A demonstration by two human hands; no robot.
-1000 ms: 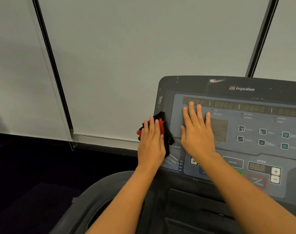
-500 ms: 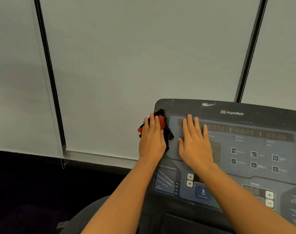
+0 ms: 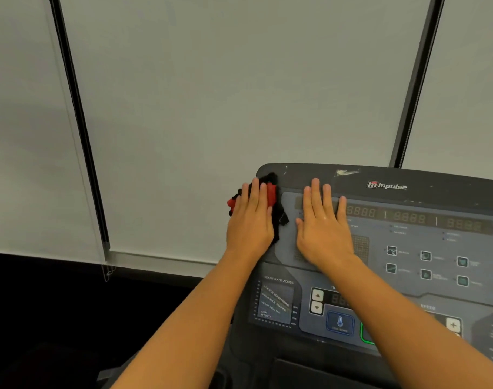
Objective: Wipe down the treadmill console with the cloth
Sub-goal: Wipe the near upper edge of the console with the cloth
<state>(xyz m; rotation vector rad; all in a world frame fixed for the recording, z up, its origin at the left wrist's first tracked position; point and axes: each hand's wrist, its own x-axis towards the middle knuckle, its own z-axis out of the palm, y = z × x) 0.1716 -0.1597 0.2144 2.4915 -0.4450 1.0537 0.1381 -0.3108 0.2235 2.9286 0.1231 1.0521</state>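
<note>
The dark grey treadmill console [image 3: 408,192] fills the lower right, with a row of number displays and buttons. A black and red cloth [image 3: 272,192] lies at the console's upper left corner, partly hanging past the edge. My left hand [image 3: 251,223] presses flat on the cloth, fingers straight and together. My right hand [image 3: 322,228] lies flat and bare on the panel beside it, fingers slightly spread, covering the left end of the display row.
Behind the console hang pale window blinds [image 3: 225,94] split by dark vertical frames [image 3: 79,130]. A dark floor [image 3: 43,318] lies below on the left. A white smear [image 3: 348,172] marks the console's top edge.
My left hand has slid the cloth up the console's left edge, from mid height to the top corner. My right hand moved up and left on the panel.
</note>
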